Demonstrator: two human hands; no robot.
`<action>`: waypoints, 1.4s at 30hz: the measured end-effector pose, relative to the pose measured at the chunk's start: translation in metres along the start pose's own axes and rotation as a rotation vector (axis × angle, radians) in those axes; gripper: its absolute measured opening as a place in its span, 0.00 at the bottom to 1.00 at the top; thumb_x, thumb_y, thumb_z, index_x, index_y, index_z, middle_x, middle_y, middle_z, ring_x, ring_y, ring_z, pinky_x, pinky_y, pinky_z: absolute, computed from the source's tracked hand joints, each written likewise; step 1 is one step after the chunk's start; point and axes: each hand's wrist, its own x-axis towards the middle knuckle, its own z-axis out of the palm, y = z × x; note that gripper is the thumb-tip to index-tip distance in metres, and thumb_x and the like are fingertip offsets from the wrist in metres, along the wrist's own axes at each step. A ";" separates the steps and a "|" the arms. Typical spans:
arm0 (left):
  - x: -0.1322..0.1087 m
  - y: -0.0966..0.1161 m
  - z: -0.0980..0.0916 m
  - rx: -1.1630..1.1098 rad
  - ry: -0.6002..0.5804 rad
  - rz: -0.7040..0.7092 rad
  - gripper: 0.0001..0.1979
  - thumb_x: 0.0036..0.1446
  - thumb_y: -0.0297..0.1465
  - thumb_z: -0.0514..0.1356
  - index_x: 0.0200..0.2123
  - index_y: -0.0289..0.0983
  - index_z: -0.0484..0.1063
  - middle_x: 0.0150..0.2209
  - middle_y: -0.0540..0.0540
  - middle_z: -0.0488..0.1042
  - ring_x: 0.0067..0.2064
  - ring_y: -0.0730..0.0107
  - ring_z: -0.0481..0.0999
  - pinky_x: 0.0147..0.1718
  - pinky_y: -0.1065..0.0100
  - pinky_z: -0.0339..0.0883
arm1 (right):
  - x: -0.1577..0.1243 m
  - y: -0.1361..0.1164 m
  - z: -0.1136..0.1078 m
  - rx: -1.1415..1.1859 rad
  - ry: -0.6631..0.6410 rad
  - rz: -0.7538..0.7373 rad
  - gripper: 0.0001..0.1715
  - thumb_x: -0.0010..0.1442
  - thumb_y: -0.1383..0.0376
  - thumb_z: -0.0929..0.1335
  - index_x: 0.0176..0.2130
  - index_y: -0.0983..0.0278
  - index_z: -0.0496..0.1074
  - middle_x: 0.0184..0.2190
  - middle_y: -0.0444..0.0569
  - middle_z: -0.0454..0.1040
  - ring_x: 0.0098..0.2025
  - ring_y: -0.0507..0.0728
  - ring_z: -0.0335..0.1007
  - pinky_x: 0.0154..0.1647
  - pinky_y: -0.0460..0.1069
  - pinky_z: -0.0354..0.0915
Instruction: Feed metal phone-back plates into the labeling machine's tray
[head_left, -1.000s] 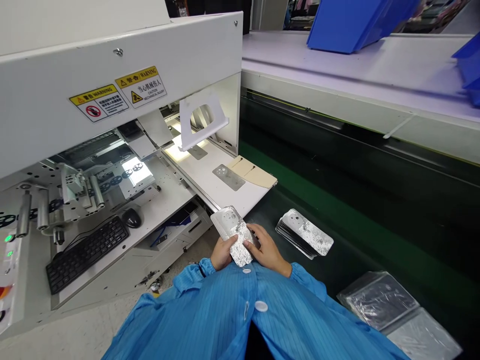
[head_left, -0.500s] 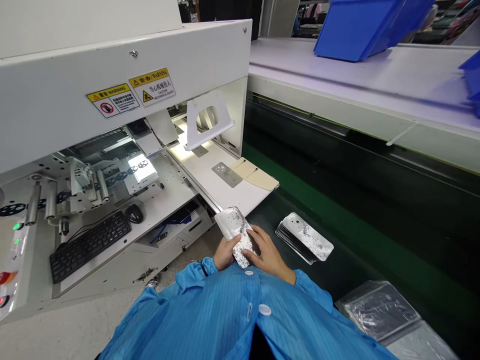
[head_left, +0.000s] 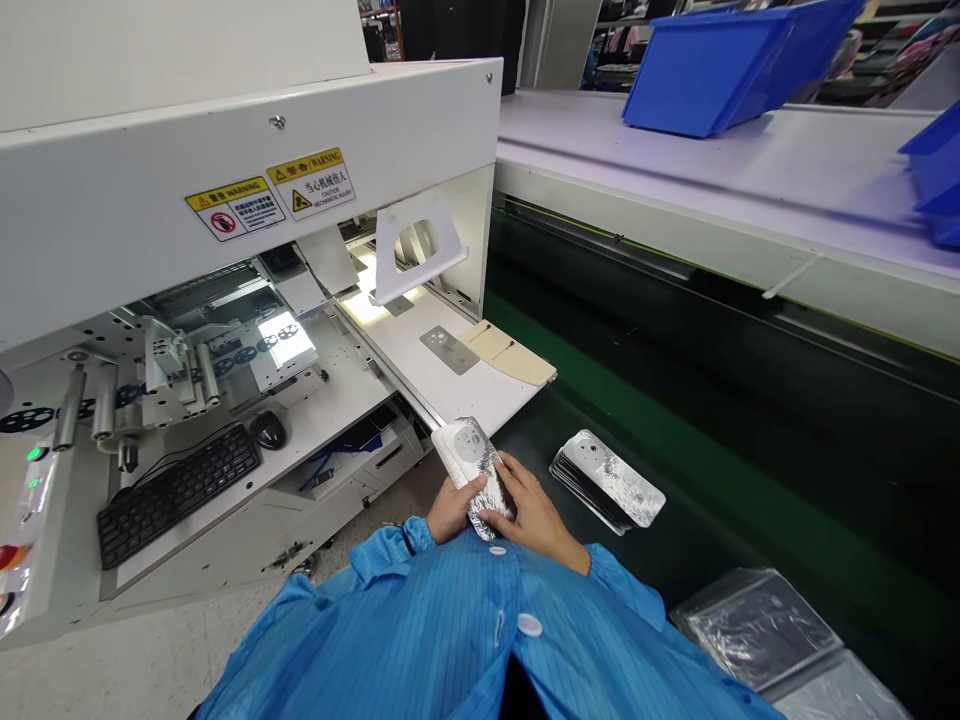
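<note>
Grip unchanged vs. prior frame: your L hand [head_left: 448, 517] & R hand [head_left: 534, 512] still pinch the back-cover stack [head_left: 471, 462].

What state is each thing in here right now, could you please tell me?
left hand, closed on the silvery covers
right hand, gripping the same covers
silvery covers, held between both hands
cover stack, lying slightly fanned on the belt
grey plate, flat on the white tray
green lamp, lit
</note>
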 end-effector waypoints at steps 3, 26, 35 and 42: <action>0.003 -0.004 -0.006 0.025 -0.044 -0.001 0.25 0.41 0.34 0.69 0.44 0.32 0.73 0.44 0.37 0.77 0.46 0.51 0.75 0.51 0.51 0.62 | 0.000 0.000 0.000 0.009 0.012 -0.008 0.45 0.54 0.51 0.68 0.63 0.65 0.51 0.62 0.60 0.54 0.62 0.66 0.53 0.58 0.60 0.59; -0.005 0.005 0.002 0.063 0.069 0.022 0.28 0.33 0.35 0.71 0.41 0.31 0.74 0.37 0.39 0.79 0.46 0.46 0.73 0.52 0.51 0.61 | -0.003 -0.008 -0.005 0.076 0.072 0.006 0.34 0.54 0.58 0.66 0.57 0.67 0.60 0.53 0.60 0.60 0.57 0.64 0.59 0.56 0.59 0.61; -0.003 -0.001 -0.006 0.058 0.044 0.038 0.26 0.36 0.34 0.70 0.42 0.31 0.74 0.39 0.39 0.78 0.46 0.48 0.73 0.53 0.51 0.59 | -0.003 -0.010 -0.007 0.042 0.062 0.012 0.33 0.53 0.59 0.66 0.57 0.62 0.60 0.54 0.57 0.62 0.56 0.66 0.59 0.55 0.61 0.61; -0.002 -0.003 -0.010 0.047 0.047 0.040 0.28 0.36 0.34 0.70 0.44 0.32 0.73 0.39 0.40 0.79 0.45 0.53 0.75 0.53 0.51 0.59 | -0.004 -0.012 -0.009 -0.008 0.054 0.033 0.32 0.53 0.58 0.66 0.56 0.64 0.62 0.55 0.57 0.63 0.56 0.65 0.59 0.53 0.60 0.62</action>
